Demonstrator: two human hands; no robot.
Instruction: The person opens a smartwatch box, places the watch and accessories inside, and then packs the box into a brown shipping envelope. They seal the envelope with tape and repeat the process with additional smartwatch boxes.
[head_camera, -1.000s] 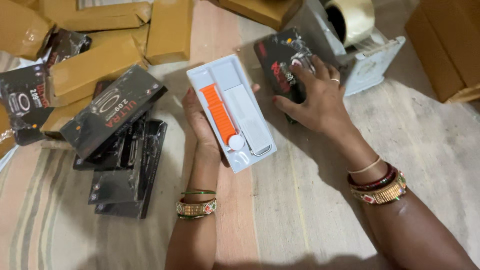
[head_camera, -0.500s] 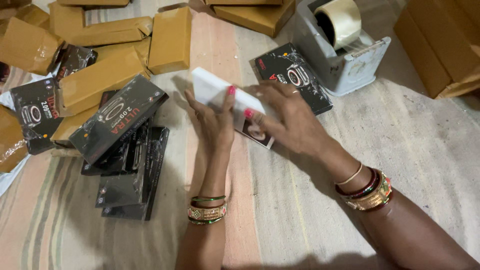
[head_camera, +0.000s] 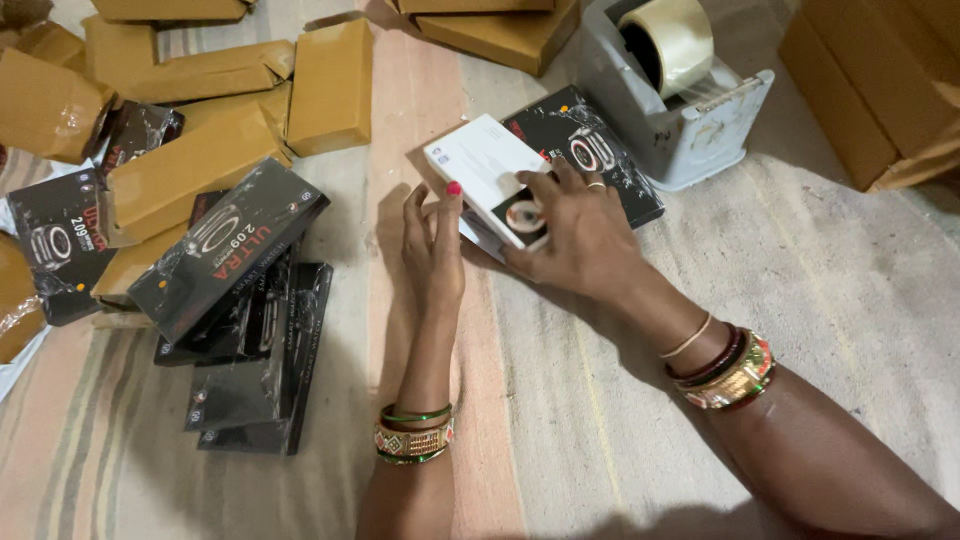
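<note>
So a second ago we had the white tray face up with that orange strap showing; now it's flipped over and we're looking at its plain white underside. The white tray (head_camera: 487, 172) sits tilted over the black printed box (head_camera: 590, 160) on the striped mat (head_camera: 600, 420), up near the mat's far edge, just in front of the grey tape dispenser (head_camera: 690, 110).

Our right hand (head_camera: 580, 235) has moved off the black box and now lies on the tray, fingers spread, pressing its near end down. Our left hand (head_camera: 435, 245) is open and flat, fingers together, thumb tip touching the tray's near-left edge and steadying it from the side.

Looks to us like the tray is being seated into its box. The stack of black boxes (head_camera: 235, 300) and the brown cartons (head_camera: 200, 130) at the mat's left side haven't budged.
</note>
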